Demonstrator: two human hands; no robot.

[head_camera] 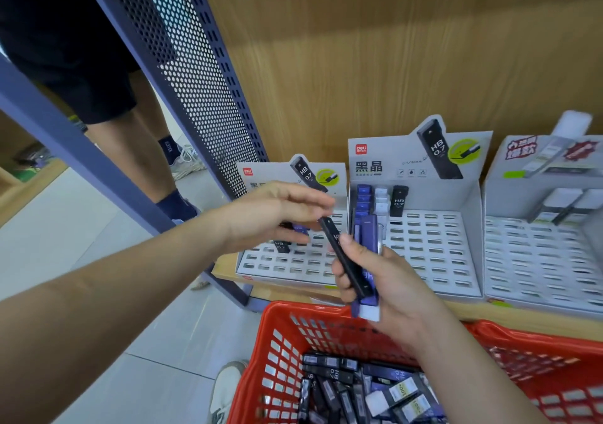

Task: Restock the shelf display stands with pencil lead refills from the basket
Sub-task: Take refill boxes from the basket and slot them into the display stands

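Observation:
My right hand [385, 280] grips a bundle of lead refill cases above the red basket [280, 322]: a black HB case [346, 260] on top, blue cases [368, 227] behind it. My left hand [277, 214] pinches the top end of the black case, fingers closed on it. Three grey display stands sit on the wooden shelf. The left stand [293, 267] holds a few cases behind my left hand. The middle stand [430, 244] has blue, white and black cases in its back left slots. The right stand [538, 260] holds white cases at the back.
Several more black, blue and white refill cases [359, 387] lie in the basket. A perforated purple shelf upright [195, 74] stands left of the stands. A person's legs [146, 136] are behind it on the tiled floor. My shoe [225, 387] shows beside the basket.

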